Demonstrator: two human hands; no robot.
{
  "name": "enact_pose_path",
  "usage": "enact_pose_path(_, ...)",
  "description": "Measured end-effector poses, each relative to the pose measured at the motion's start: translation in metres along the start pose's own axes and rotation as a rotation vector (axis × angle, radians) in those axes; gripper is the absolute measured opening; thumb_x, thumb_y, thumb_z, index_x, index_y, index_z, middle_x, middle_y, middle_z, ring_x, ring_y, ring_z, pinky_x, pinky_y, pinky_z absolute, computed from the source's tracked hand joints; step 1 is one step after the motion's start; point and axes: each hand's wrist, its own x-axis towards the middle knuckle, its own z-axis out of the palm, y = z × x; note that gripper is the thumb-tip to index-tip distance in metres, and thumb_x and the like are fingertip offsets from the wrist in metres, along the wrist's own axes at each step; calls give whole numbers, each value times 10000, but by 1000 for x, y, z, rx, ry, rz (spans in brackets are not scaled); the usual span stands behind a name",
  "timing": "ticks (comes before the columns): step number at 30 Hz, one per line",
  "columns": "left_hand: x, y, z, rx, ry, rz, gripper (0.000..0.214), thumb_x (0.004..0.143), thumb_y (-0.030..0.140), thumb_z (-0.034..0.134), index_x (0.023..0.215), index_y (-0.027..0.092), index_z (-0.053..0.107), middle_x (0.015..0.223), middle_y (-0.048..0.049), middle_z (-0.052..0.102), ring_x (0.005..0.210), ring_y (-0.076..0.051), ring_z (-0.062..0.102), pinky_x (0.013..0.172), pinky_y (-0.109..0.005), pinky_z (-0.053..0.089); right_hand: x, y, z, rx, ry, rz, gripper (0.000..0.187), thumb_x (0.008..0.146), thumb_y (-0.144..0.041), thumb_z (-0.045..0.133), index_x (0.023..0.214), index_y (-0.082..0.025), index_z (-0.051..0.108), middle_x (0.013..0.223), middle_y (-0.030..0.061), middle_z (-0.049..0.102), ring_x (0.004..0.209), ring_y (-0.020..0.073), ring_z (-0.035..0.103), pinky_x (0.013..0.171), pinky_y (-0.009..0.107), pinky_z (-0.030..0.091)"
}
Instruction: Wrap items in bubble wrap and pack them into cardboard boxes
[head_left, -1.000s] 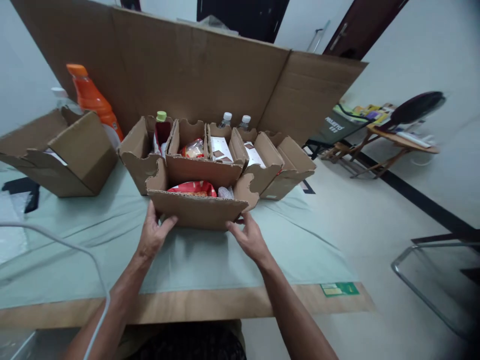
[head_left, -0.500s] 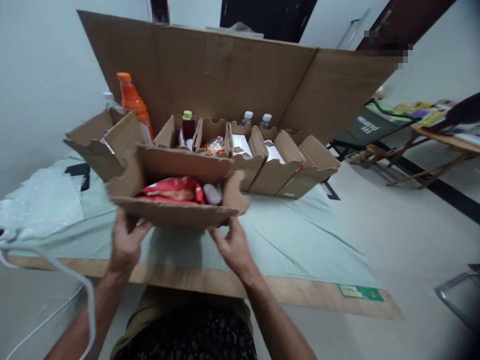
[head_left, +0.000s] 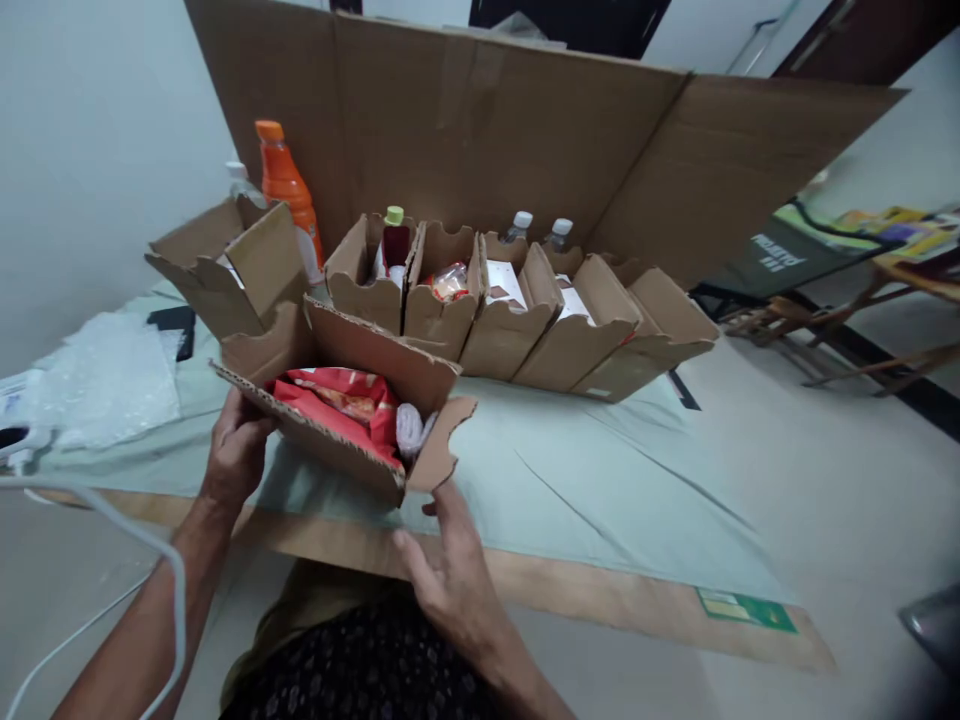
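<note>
I hold a small open cardboard box (head_left: pixel 352 352) lifted off the table and tilted, its right end lower. Inside lie a red snack packet (head_left: pixel 337 400) and a small white wrapped item (head_left: pixel 409 428). My left hand (head_left: pixel 234 452) grips the box's left end. My right hand (head_left: pixel 442 575) holds it from below at the right corner, fingers curled under it. Behind it stands a row of several similar open boxes (head_left: pixel 517 330) holding bottles, a snack and white cards.
A tall cardboard sheet (head_left: pixel 480 120) stands behind the row. An orange bottle (head_left: pixel 291 195) and another open box (head_left: pixel 225 262) are at the back left. Bubble wrap (head_left: pixel 105 375) lies left on the green-covered table (head_left: pixel 600 480). A white cable (head_left: pixel 112 540) crosses the lower left.
The box was resting on the table in front of the row; both hands lifted it, drew it towards me and tilted it. The view shifted right.
</note>
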Motion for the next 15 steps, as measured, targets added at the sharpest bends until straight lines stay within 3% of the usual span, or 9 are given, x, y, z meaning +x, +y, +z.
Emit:
enact_pose_path(2, -3, -9, -9, 48, 39, -26, 551, 684, 334, 704, 1227, 255, 652, 1298, -71, 691, 1295, -319, 587, 1090, -432, 492, 1, 11, -11, 1, -43, 3, 634, 958, -224, 585, 1561, -291, 401, 1582, 109, 483, 1434, 298, 487, 1140, 514, 484)
enact_pose_path(4, -19, -18, -16, 89, 93, -52, 605, 739, 344, 719, 1327, 266, 603, 1359, -77, 661, 1321, -304, 574, 1115, -424, 468, 8, 26, -25, -9, -7, 43, 594, 971, -249, 580, 1545, -288, 429, 1577, 118, 490, 1416, 291, 505, 1098, 494, 516)
enact_pose_path(8, -53, -22, -18, 200, 170, -140, 703, 792, 373, 771, 1440, 279, 515, 1491, -109, 563, 1405, -308, 509, 1122, -436, 462, 46, 52, -38, 48, -18, 85, 657, 907, -306, 652, 1524, -240, 439, 1521, 153, 533, 1325, 303, 572, 975, 451, 572)
enact_pose_path(12, -60, -17, -14, 282, 140, -193, 751, 797, 434, 759, 1471, 262, 475, 1525, -138, 530, 1434, -336, 485, 1073, -447, 513, 86, 59, -17, 213, -169, 39, 524, 851, -276, 656, 1361, -220, 550, 1242, 98, 687, 988, 241, 692, 825, 381, 605)
enact_pose_path(15, -36, -16, -18, 330, 178, -120, 667, 809, 460, 715, 1409, 229, 539, 1442, -129, 603, 1397, -337, 525, 1106, -456, 487, 102, 53, 8, 229, -173, -43, 519, 856, -299, 666, 1353, -215, 543, 1121, 75, 708, 858, 215, 668, 775, 359, 599)
